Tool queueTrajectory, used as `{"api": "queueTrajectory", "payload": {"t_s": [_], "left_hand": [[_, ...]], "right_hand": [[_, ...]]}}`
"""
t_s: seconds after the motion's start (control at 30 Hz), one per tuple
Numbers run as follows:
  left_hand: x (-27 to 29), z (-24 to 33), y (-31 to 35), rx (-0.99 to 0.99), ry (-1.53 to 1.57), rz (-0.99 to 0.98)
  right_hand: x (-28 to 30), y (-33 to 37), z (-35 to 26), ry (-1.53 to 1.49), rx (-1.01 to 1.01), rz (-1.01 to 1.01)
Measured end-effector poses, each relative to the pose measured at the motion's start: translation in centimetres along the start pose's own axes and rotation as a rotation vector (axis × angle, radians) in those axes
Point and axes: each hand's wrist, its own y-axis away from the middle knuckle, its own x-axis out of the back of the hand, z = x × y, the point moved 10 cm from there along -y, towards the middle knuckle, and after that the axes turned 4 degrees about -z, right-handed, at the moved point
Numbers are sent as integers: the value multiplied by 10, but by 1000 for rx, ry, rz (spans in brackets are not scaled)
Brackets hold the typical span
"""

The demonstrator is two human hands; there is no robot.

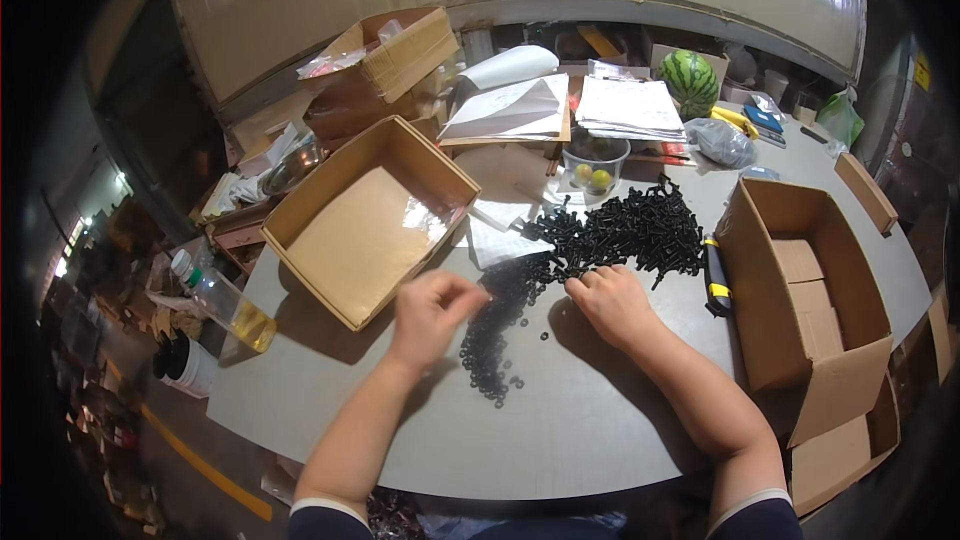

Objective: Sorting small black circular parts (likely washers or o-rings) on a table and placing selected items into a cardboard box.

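Observed at a grey table point(330, 380): the left hand point(432, 308) is raised slightly over the surface, fingers pinched together at the tips; whatever small piece they may grip is too small to make out. The right hand point(612, 302) rests palm down at the near edge of a heap of black screws point(630, 230), fingertips curled into the heap; whether it grips anything cannot be told.

A trail of small black washers point(497, 335) runs from the heap toward the near side of the table, between the two hands, with a few strays lying apart from it.

Left of the left hand sits a shallow open cardboard tray point(365, 220), a clear plastic bag lying inside it. Right of the right hand stands a taller open cardboard box point(810, 280), and a black and yellow utility knife point(714, 278) lies between that box and the heap. Beyond the heap: a clear plastic tub point(595, 165) holding round yellow-green fruit, stacked papers point(628, 105), and a watermelon point(688, 80) at the far edge. A plastic bottle point(225, 302) of yellowish liquid stands at the table's left edge
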Motion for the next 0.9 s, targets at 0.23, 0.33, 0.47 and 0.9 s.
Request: {"api": "queueTrajectory", "payload": {"t_s": [0.23,0.33,0.47,0.9], "left_hand": [[-53,-2,30,-32,273,-238],[-68,-17,39,105,390,-343],[-78,-22,44,218,386,-373],[-99,-6,51,209,512,-496]], "right_hand": [[-5,2,7,130,-205,-287],[-17,7,4,127,-217,-470],[-4,7,-3,-285,-196,-374],[41,-7,-27,-1325,-11,-31]]}}
